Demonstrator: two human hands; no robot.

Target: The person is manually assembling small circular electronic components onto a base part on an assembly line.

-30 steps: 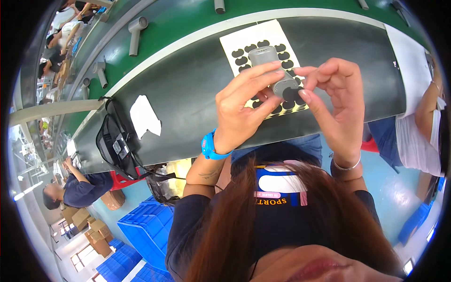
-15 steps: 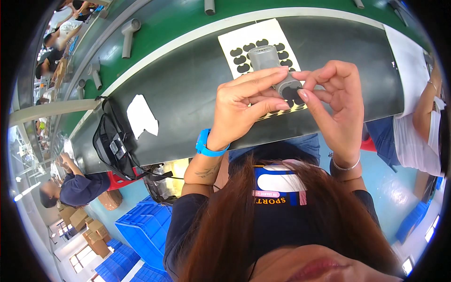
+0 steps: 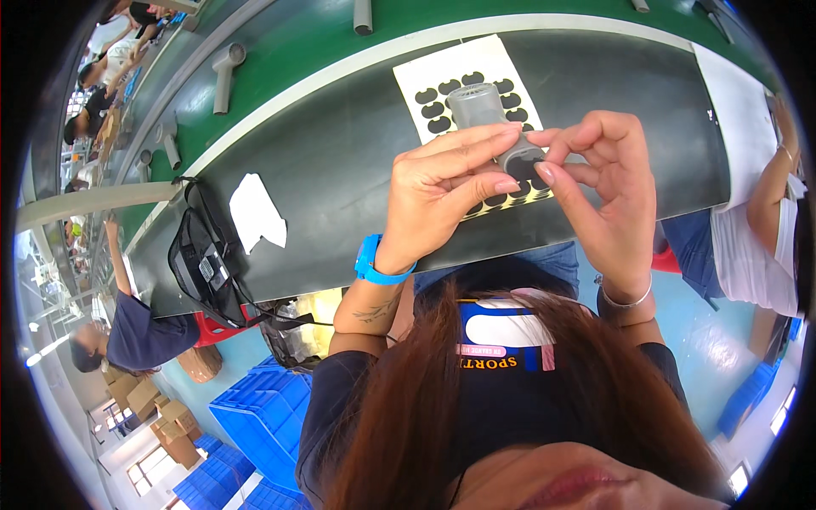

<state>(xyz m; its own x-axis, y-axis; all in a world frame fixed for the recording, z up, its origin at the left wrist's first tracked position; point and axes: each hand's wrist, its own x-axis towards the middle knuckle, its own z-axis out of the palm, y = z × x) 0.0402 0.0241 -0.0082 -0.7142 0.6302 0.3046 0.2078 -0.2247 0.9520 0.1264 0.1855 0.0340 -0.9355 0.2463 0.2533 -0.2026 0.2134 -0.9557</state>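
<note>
My left hand [image 3: 450, 174] is wrapped round a grey, tube-shaped plastic housing [image 3: 478, 104], tilted with its round vented end away from me. A black sticker [image 3: 525, 165] lies at the near end of this housing. The thumb and index finger of my right hand [image 3: 608, 170] pinch together at that sticker's edge; the other fingers are curled. Under the housing, flat on the work surface, is a pale sheet [image 3: 459, 59] with rows of black rounded stickers. My hands hide its middle.
A black bag [image 3: 204, 255] and a white paper piece [image 3: 257, 212] lie on the dark table [image 3: 340, 161] to the left. Beyond it, a green conveyor [image 3: 297, 42] carries grey hair-dryer-shaped housings [image 3: 224, 76]. Co-workers sit left and right; blue crates [image 3: 263, 399] stand behind at left.
The housings on the conveyor have shifted left and slightly away. The co-worker at left has stretched an arm toward the conveyor. My hands have barely moved.
</note>
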